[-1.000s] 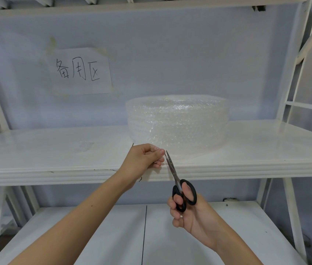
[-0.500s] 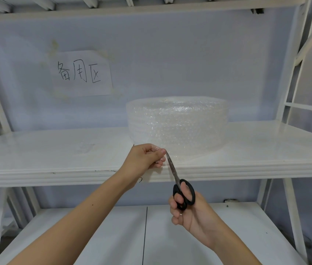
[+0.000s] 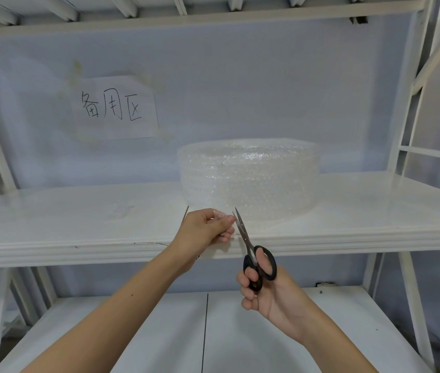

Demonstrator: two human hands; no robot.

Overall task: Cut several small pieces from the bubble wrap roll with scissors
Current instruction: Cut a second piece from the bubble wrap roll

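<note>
A wide clear bubble wrap roll (image 3: 251, 179) lies flat on the white middle shelf (image 3: 51, 227). My left hand (image 3: 205, 230) pinches the loose end of the wrap near the shelf's front edge, just left of the blades. My right hand (image 3: 267, 289) grips black-handled scissors (image 3: 253, 254) with fingers through the loops. The blades point up and slightly left, tips a little apart, right beside my left fingertips and in front of the roll's base.
A small clear scrap (image 3: 120, 211) lies on the shelf to the left of the roll. A paper sign (image 3: 113, 109) with handwriting hangs on the back wall. A lower white shelf (image 3: 159, 332) sits beneath my arms; white frame posts (image 3: 415, 103) stand at both sides.
The scissors have shifted slightly up along the wrap beside my left fingers, and the blade tips now show a small gap. Left hand holds its pinch in place.
</note>
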